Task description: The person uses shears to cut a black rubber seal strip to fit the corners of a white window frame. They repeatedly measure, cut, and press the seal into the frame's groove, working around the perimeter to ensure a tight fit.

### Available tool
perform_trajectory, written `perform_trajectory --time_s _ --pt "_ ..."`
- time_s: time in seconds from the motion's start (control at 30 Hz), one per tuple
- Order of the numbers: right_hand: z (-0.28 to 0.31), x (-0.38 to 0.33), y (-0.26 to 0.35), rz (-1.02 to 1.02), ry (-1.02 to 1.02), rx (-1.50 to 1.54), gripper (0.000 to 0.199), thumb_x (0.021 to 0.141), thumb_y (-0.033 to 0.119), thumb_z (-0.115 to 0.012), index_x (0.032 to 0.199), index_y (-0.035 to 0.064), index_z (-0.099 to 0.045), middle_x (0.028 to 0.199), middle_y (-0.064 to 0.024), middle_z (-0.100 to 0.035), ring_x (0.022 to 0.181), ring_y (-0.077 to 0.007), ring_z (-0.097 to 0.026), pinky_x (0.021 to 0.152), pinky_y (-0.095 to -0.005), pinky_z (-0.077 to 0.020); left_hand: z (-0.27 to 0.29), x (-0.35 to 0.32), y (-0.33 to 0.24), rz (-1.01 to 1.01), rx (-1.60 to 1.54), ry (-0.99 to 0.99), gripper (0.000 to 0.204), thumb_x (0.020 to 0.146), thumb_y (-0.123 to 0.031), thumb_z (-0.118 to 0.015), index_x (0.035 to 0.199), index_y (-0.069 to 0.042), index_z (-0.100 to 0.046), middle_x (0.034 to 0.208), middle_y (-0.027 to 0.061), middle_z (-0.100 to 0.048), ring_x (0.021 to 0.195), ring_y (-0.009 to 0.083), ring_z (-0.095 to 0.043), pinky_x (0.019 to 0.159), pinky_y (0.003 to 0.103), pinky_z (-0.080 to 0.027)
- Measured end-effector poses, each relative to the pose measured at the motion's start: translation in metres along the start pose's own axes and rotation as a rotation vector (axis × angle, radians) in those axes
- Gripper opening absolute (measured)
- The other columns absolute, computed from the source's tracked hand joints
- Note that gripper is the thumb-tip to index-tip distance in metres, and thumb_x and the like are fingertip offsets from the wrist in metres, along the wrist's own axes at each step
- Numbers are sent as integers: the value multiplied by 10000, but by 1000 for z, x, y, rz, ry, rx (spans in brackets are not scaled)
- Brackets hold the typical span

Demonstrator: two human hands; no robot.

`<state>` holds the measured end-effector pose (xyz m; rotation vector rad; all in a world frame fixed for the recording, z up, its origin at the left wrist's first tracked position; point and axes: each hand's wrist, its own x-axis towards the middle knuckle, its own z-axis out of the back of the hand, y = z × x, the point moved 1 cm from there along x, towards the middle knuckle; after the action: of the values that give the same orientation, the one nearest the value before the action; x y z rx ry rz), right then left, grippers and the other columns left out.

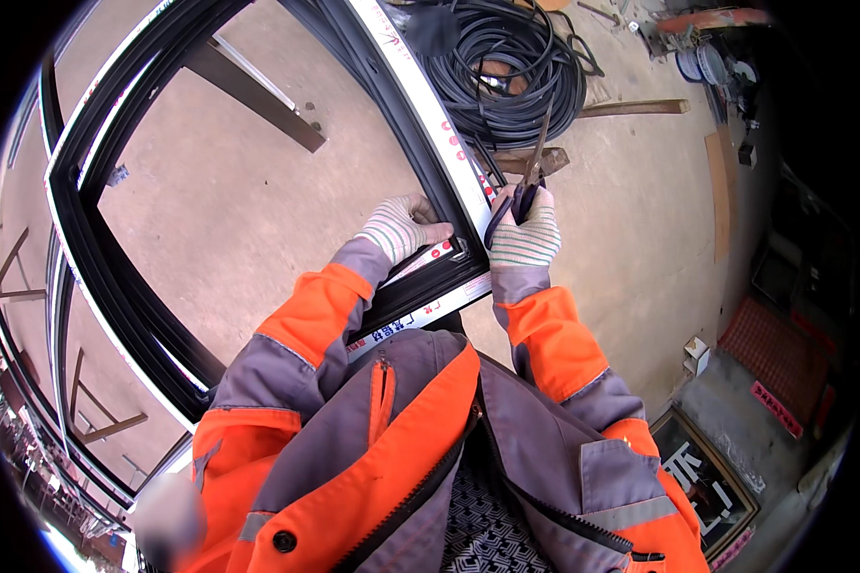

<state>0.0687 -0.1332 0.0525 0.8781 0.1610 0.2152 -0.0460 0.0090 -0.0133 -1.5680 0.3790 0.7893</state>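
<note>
A large window frame (461, 196), black inside with white film along its outer faces, lies tilted in front of me. At its near right corner, my left hand (401, 227), in a striped knit glove, has its fingers closed at the inner black edge, thumb toward the corner. What lies under those fingertips is partly hidden. Just outside the same corner, my right hand (526, 234), gloved alike, grips a pair of scissors (537, 158) by the dark handles. Their blades point away from me.
Beyond the frame lies a big coil of black rubber strip (564, 91). Wooden sticks (635, 108) and a cardboard strip (719, 196) rest on the floor at right. More frames (62, 286) stand at left. A framed sign (702, 477) lies lower right, near a red mat (774, 334).
</note>
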Motion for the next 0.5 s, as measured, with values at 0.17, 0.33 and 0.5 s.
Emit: perform_trajectory --time_s 0.17,0.33,0.5 --pt "1 -2 2 -23 21 20 164 931 139 -666 1050 32 -630 871 -110 -679 767 -181 -645 750 -310 -524 23 14 -10 14 1 -20 347 763 -249 -881 920 6 -706 797 63 -697 710 127 -634 652 293 -529" --pt "2 -2 0 -36 15 46 136 921 107 -672 1028 30 -638 850 -93 -675 758 -152 -633 758 -287 -517 59 37 -25 -13 -173 -101 353 763 -280 -886 900 -4 -716 736 49 -685 645 122 -623 645 266 -519" --pt "3 -3 8 -32 -1 -2 128 924 100 -667 1031 35 -640 843 -94 -678 759 -152 -647 749 -289 -520 106 65 -38 -31 -154 -217 479 715 -307 -918 986 35 -718 785 91 -710 685 147 -656 664 283 -549"
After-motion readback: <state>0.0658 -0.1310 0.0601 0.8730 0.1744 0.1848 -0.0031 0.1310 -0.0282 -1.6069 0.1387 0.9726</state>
